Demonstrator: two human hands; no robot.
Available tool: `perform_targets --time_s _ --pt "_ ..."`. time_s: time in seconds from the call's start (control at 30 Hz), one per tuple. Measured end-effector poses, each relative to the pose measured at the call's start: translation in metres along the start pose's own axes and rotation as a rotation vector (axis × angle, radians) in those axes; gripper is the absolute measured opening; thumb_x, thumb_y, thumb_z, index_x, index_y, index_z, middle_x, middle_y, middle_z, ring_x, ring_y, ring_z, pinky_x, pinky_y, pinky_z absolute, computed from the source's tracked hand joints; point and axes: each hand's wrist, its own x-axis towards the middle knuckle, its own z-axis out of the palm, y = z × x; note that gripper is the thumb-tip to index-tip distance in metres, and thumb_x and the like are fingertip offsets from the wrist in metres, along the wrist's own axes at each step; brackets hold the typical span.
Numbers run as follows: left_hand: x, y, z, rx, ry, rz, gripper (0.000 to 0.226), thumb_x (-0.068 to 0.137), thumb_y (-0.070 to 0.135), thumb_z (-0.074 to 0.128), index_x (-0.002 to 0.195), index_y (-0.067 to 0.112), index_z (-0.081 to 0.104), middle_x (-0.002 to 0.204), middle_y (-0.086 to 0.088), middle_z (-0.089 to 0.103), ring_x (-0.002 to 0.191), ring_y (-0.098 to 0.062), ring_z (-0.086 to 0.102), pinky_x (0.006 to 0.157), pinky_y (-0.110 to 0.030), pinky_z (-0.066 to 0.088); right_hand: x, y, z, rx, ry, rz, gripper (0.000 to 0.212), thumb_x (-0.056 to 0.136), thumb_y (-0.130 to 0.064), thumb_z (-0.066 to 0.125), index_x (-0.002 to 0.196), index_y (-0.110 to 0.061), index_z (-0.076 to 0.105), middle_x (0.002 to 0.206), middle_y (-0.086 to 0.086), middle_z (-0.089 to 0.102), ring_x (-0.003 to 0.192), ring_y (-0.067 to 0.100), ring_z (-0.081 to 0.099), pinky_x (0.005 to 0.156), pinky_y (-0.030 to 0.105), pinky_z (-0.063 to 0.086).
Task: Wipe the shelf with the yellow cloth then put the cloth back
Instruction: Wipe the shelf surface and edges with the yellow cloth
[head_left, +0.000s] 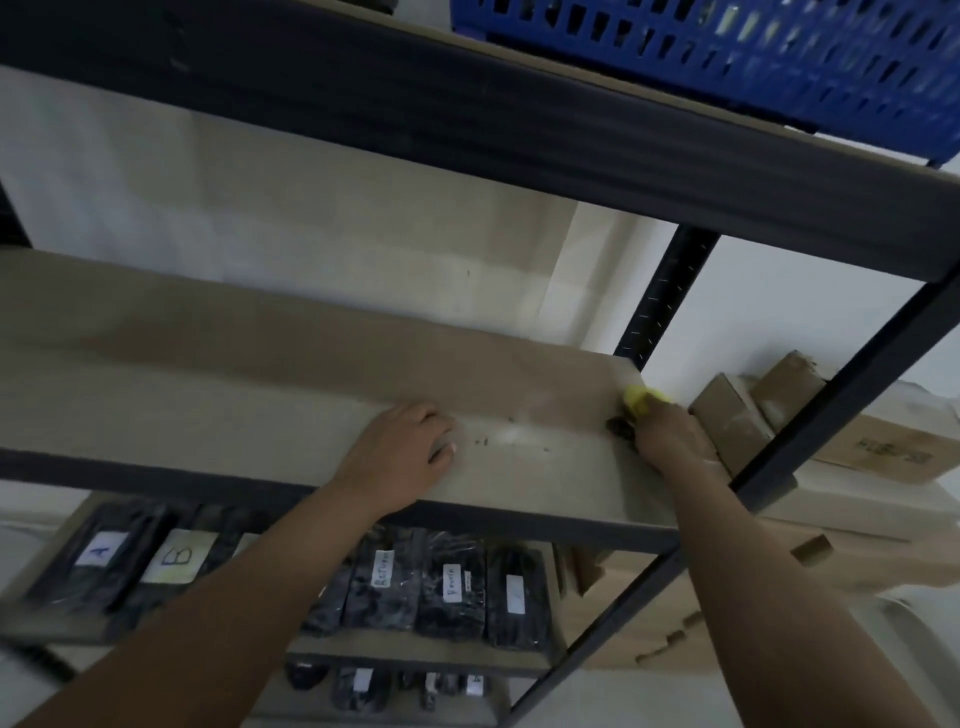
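Wooden shelf (260, 374) carries the left hand (402, 452) at its front edge, fingers loosely curled and holding nothing, likely bracing. Dark crumbs (483, 441) lie mid-board. At the right edge, the right hand (667, 434), arm outstretched, grips the yellow cloth (641, 399), apparently wiping.

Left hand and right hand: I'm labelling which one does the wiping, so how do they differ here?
The right hand grips the yellow cloth at the shelf's right end; the left hand holds nothing. The left hand rests near the shelf's middle front, fingers loosely curled on the board. Both are on the same shelf.
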Motion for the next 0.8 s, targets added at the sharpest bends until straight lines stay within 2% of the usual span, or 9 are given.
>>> perform_targets --time_s 0.13,0.23,0.33,0.43,0.5,0.6,0.7,0.77,0.8 --pt "-0.003 0.002 -0.003 0.013 0.011 0.0 0.04 0.094 0.034 0.042 0.131 0.019 0.051 0.134 -0.001 0.048 0.121 -0.019 0.042 0.103 -0.031 0.031 0.025 -0.023 0.019 -0.121 -0.03 -0.169 0.034 0.092 -0.02 0.045 0.124 -0.011 0.048 0.133 0.02 0.044 0.122 0.038 0.041 0.106 0.046 0.034" --pt "-0.003 0.004 -0.005 0.016 0.016 -0.011 0.04 0.095 0.033 0.043 0.131 0.018 0.051 0.135 -0.001 0.048 0.122 -0.019 0.041 0.103 -0.03 0.029 0.018 -0.045 0.024 0.078 -0.125 -0.33 0.042 0.094 -0.016 0.046 0.136 -0.014 0.043 0.146 0.014 0.038 0.134 0.031 0.036 0.112 0.039 0.03" --pt "-0.002 0.004 -0.006 0.003 0.005 -0.011 0.04 0.094 0.032 0.045 0.131 0.019 0.052 0.137 -0.001 0.047 0.123 -0.018 0.041 0.103 -0.029 0.029 -0.005 -0.052 0.02 0.407 -0.241 -0.523 0.023 0.096 -0.018 0.048 0.114 -0.024 0.06 0.115 0.006 0.06 0.1 0.012 0.058 0.088 0.02 0.045" --pt "-0.002 -0.001 -0.01 -0.009 -0.033 -0.013 0.042 0.093 0.036 0.044 0.131 0.021 0.052 0.137 0.0 0.049 0.123 -0.018 0.044 0.103 -0.029 0.033 0.01 -0.04 0.014 0.606 -0.049 -0.38 0.011 0.087 -0.022 0.058 0.089 -0.017 0.068 0.077 0.007 0.066 0.068 0.021 0.058 0.063 0.027 0.046" --pt "-0.003 -0.008 -0.014 0.05 -0.046 -0.03 0.052 0.088 0.046 0.036 0.132 0.022 0.05 0.137 -0.001 0.05 0.12 -0.021 0.047 0.101 -0.032 0.036 0.032 -0.029 0.011 0.505 0.01 -0.17 0.024 0.089 -0.017 0.051 0.109 -0.011 0.064 0.098 0.014 0.069 0.084 0.028 0.063 0.07 0.028 0.049" --pt "-0.007 -0.015 -0.016 0.111 -0.03 -0.082 0.073 0.078 0.061 0.019 0.133 0.023 0.049 0.138 -0.002 0.048 0.122 -0.022 0.046 0.102 -0.033 0.035 0.058 -0.018 0.017 0.179 0.004 -0.233 0.037 0.092 -0.015 0.045 0.127 -0.007 0.051 0.129 0.016 0.054 0.118 0.036 0.051 0.094 0.035 0.041" --pt "-0.008 -0.016 -0.015 0.136 -0.043 -0.074 0.083 0.072 0.065 0.01 0.137 0.025 0.044 0.143 -0.001 0.041 0.129 -0.02 0.037 0.108 -0.032 0.028 0.06 -0.03 0.019 0.091 -0.02 -0.37 0.031 0.09 -0.029 0.042 0.117 -0.02 0.055 0.128 0.013 0.053 0.122 0.035 0.047 0.102 0.041 0.039" --pt "-0.007 -0.017 -0.014 0.145 -0.075 -0.068 0.086 0.071 0.066 0.007 0.14 0.026 0.038 0.148 0.0 0.035 0.135 -0.019 0.028 0.113 -0.031 0.018 0.056 -0.04 0.019 0.077 -0.03 -0.457 0.023 0.089 -0.025 0.042 0.106 -0.023 0.057 0.118 0.003 0.058 0.116 0.028 0.053 0.099 0.04 0.041" --pt "-0.006 -0.018 -0.013 0.148 -0.084 -0.066 0.087 0.071 0.067 0.006 0.141 0.027 0.035 0.149 0.001 0.032 0.138 -0.019 0.024 0.115 -0.031 0.015 0.054 -0.044 0.022 0.138 -0.066 -0.477 0.026 0.091 -0.019 0.046 0.115 -0.022 0.057 0.123 0.0 0.057 0.119 0.025 0.051 0.102 0.039 0.038"
